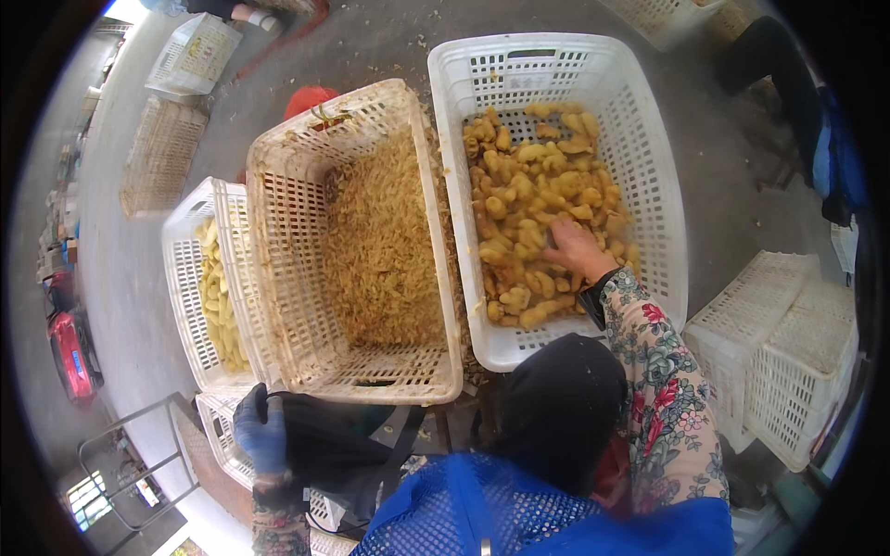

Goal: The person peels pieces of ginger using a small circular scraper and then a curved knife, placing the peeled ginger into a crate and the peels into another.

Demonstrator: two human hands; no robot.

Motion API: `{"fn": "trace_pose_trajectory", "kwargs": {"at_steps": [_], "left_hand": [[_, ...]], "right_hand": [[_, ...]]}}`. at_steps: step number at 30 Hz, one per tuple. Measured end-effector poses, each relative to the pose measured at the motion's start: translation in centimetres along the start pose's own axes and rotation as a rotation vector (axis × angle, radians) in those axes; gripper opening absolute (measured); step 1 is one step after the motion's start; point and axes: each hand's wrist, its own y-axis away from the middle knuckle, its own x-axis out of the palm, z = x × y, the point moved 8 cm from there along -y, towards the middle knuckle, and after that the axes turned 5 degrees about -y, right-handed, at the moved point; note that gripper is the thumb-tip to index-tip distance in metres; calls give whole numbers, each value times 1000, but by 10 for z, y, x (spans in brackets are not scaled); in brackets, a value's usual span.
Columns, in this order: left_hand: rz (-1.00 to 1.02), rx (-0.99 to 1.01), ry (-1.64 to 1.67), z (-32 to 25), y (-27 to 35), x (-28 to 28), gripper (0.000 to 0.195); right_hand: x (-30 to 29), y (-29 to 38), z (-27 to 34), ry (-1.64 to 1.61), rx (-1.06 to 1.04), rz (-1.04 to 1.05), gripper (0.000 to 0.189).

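Note:
My right hand [578, 249], bare below a floral sleeve, reaches down into a white plastic crate [445, 139]. Its fingertips touch the pile of ginger roots [549, 182]; whether they grip a piece is hidden. To the left of that crate, a stained plastic crate [292, 229] tilts towards me, with a thick heap of ginger peelings [382, 250] in it. My left hand [260, 427], in a blue-and-black glove, is near my knee below the stained crate. Its fingers look curled, and I cannot see whether anything is between them.
Pale peeled pieces [217, 306] fill part of another white crate [182, 278] at the far left. Stacked crates [786, 347] stand to my right. A metal-framed cart [132, 452] is at lower left. Another person's leg [772, 62] shows at upper right. Scraps litter the concrete floor [361, 42].

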Motion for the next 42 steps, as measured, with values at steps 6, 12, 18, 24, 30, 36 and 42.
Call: {"fn": "trace_pose_trajectory", "kwargs": {"at_steps": [6,12,18,24,30,36,42], "left_hand": [[38,-26,-22,0,-1,2,27],[53,-45,-26,1,0,4,28],[37,34,-70,-22,-9,-11,25],[-15,81,-74,-26,-8,-13,23],[-33,79,-76,-8,-1,-10,27],[-140,153,-14,-6,5,-16,32],[80,251,480,-63,37,-46,51]], "right_hand": [[-2,-32,-12,11,100,33,21],[-30,-70,62,-159,-316,-64,18],[45,-100,62,135,-265,273,28],[-3,-45,43,-280,-143,220,26],[-104,57,25,-1022,118,-17,23],[-196,141,116,-1154,2,-224,25],[-200,214,272,-880,-436,-216,21]]}}
